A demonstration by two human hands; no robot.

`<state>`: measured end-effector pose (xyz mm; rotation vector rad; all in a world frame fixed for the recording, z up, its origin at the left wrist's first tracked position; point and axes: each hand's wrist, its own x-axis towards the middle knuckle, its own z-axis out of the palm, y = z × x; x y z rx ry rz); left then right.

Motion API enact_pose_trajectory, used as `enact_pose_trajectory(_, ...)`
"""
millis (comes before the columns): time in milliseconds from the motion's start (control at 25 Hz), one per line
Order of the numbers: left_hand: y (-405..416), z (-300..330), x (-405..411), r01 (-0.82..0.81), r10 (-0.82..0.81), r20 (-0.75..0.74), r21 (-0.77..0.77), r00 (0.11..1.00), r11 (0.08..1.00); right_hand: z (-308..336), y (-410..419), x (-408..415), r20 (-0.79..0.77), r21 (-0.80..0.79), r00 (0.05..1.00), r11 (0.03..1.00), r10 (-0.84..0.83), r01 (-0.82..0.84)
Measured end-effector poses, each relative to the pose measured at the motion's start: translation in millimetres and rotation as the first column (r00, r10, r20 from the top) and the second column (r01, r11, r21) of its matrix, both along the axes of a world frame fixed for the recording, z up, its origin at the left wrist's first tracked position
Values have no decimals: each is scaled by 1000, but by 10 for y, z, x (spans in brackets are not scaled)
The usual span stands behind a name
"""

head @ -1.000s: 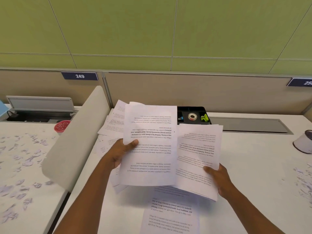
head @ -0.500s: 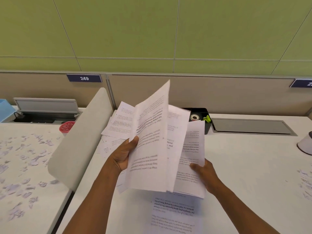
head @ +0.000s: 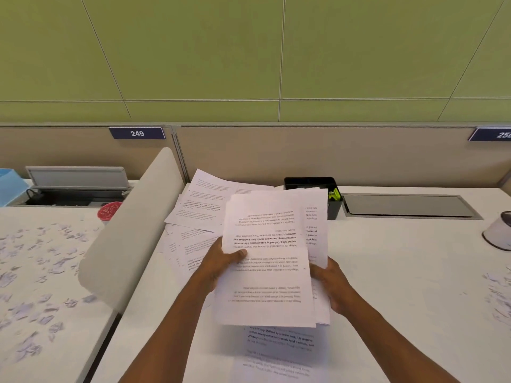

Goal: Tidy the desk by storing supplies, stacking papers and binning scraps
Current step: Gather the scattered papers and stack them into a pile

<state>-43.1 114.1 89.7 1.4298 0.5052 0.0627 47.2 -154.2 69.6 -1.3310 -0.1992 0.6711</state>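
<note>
Together, two hands, left hand (head: 221, 262) and right hand (head: 333, 283), grip one paper stack (head: 269, 261).

White sheets (head: 266, 261) w/ black print; black organiser (head: 309, 183); green wall (head: 249, 51); red-speckled cup (head: 109, 210); white desk (head: 401, 272).

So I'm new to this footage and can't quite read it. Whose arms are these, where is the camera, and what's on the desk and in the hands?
There is no machine here: a person wears a camera on the head, looking forward and down, so the arms are their own. Both hands hold a bundle of printed sheets above the white desk: the left hand has its thumb on top, and the right hand grips the other edge. More loose printed pages lie fanned out behind, and one page lies under the bundle. A black organiser tray stands at the back. Torn paper scraps litter the neighbouring desk beyond the divider, with more scraps at far right.
</note>
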Motion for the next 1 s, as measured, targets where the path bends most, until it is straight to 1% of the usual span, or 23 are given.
enact_pose_trajectory(120, -81, -56, -16, 68, -74, -23, -200, 997, 978, 60, -86, -39, 9, -31, 1000, 999, 10, -10)
enact_pose_trajectory(160, -121, -88, -19, 83, -91, -23, -239, 996, 967, 83, -105, -43, 21, -61, 1000, 998, 22, -21)
enact_pose_trajectory(240, -255, -141, -3, 95, -101, -9, -262, 995, 960, 126, -141, -40, 32, -130, 999, 991, 31, -27)
enact_pose_trajectory(280, -330, -157, 6, 89, -92, -1, -258, 996, 962, 116, -165, -25, 0, -146, 1000, 989, 22, -22)
enact_pose_trajectory(360, -472, -186, 28, 55, -55, 8, -234, 998, 971, 47, -261, 33, -105, -101, 994, 995, -1, -9)
enact_pose_trajectory(400, -538, -193, 36, 42, -40, 14, -219, 999, 975, 38, -331, 48, -127, -60, 992, 998, 9, -17)
enact_pose_trajectory(440, -596, -199, 46, 37, -33, 21, -203, 999, 979, 28, -401, 69, -113, -33, 993, 999, 18, -22)
enact_pose_trajectory(480, -657, -202, 62, 41, -36, 29, -185, 999, 982, 39, -472, 81, -69, -32, 997, 999, 22, -25)
enact_pose_trajectory(560, -802, -198, 108, 65, -59, 42, -153, 997, 986, 46, -617, 115, 52, -90, 999, 996, 15, -11)
enact_pose_trajectory(640, -986, -174, 176, 87, -79, 61, -138, 995, 987, 48, -767, 166, 131, -134, 991, 989, -38, 56)
enact_pose_trajectory(760, -1245, -130, 315, 102, -91, 101, -99, 991, 990, 67, -990, 266, 188, -123, 973, 979, -135, 160)
enact_pose_trajectory(840, -1411, -100, 395, 120, -115, 130, -31, 985, 992, 79, -1149, 346, 218, -140, 959, 967, -182, 215)
enact_pose_trajectory(1000, -1684, -103, 460, 195, -207, 88, 130, 974, 972, 52, -1439, 462, 282, -180, 940, 951, -194, 250)
